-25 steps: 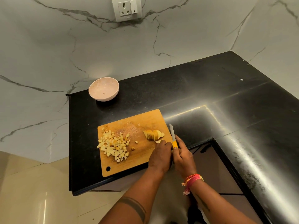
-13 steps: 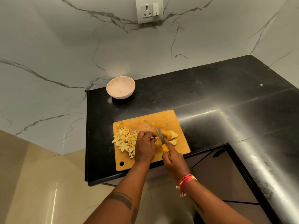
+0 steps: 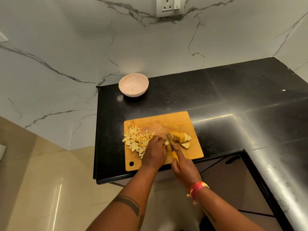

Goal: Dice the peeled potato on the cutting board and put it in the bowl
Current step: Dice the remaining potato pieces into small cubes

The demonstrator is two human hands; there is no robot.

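Observation:
A wooden cutting board (image 3: pixel 176 120) lies on the black counter. A pile of diced potato (image 3: pixel 135 140) covers its left part. A row of potato slices (image 3: pixel 180 136) lies at its right, with one loose slice (image 3: pixel 185 145) nearer me. My left hand (image 3: pixel 155 153) holds a small potato piece (image 3: pixel 166 143) down with curled fingers. My right hand (image 3: pixel 184 169) grips the yellow handle of a knife (image 3: pixel 170 142), whose blade is against that piece. A pink bowl (image 3: pixel 133 84) stands behind the board, holding nothing I can see.
The black counter (image 3: pixel 225 100) runs in an L toward the right, its front edge just below the board. Marble wall with a socket (image 3: pixel 170 6) stands behind. Beige floor tiles lie at left; a cabinet handle (image 3: pixel 232 159) shows under the counter.
My left hand moved from the board's front edge onto a potato piece. The knife came from the board's right edge to the middle, left of the slices. The camera view shifted.

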